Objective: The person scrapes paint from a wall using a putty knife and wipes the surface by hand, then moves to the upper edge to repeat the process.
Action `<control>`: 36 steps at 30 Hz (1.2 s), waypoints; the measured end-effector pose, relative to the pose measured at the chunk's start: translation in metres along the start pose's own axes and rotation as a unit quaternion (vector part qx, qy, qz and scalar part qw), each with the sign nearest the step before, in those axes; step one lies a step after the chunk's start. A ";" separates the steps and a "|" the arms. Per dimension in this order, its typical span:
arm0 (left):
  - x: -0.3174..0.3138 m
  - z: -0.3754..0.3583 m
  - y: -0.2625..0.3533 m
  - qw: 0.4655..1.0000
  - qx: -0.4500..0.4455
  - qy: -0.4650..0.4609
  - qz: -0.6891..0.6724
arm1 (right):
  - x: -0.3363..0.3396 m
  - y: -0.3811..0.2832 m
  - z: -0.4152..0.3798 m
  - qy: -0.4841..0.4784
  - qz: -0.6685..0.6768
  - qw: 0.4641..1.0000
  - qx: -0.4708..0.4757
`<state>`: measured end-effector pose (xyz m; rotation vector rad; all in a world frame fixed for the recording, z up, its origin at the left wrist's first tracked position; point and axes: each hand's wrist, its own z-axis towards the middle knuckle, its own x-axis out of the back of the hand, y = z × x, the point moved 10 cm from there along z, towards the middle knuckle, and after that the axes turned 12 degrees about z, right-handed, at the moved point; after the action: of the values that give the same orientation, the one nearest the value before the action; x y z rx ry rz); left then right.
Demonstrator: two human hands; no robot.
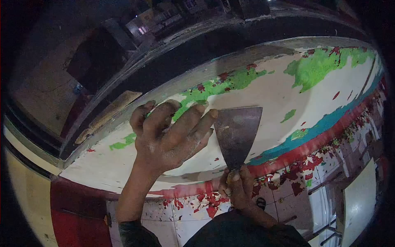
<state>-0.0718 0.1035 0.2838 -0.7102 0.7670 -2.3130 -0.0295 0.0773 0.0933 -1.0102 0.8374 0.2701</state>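
Note:
My right hand (240, 185) is wrapped round the handle of a wide metal scraper (238, 133), whose blade points up with its broad edge at the top. Just left of the blade, my left hand (170, 136) is raised with its fingers apart and partly bent, holding nothing; a fingertip is close to the blade's upper left corner. Whether they touch I cannot tell. Behind both hands runs a white wall surface (271, 92) with patches of green paint (317, 68), red specks, and a teal and red band along its lower edge.
Red, green and pale paint flakes (210, 203) lie on the tiled floor (160, 212) below the wall. A dark ledge (197, 53) runs along the wall's top, with a flat tan piece (113, 111) on it. A pale panel (360, 197) stands at the right.

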 end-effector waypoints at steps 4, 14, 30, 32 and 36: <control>0.000 0.000 0.000 1.000 -0.001 0.006 0.003 | 0.004 0.005 0.000 -0.014 0.001 1.000 0.008; 0.001 -0.001 -0.001 1.000 -0.005 0.013 -0.006 | 0.014 0.007 -0.001 0.008 -0.065 0.998 0.016; 0.002 0.003 0.000 1.000 0.004 0.002 0.007 | 0.012 0.004 -0.003 0.022 -0.027 0.999 0.007; 0.001 0.003 0.001 1.000 0.005 0.002 0.010 | 0.013 0.005 -0.003 0.020 -0.019 1.000 0.009; 0.001 0.001 0.008 0.998 -0.056 0.012 0.029 | 0.018 0.006 -0.007 0.035 -0.066 0.997 0.006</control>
<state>-0.0689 0.0973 0.2788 -0.7014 0.9219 -2.2431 -0.0236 0.0718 0.0746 -1.0645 0.8303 0.1182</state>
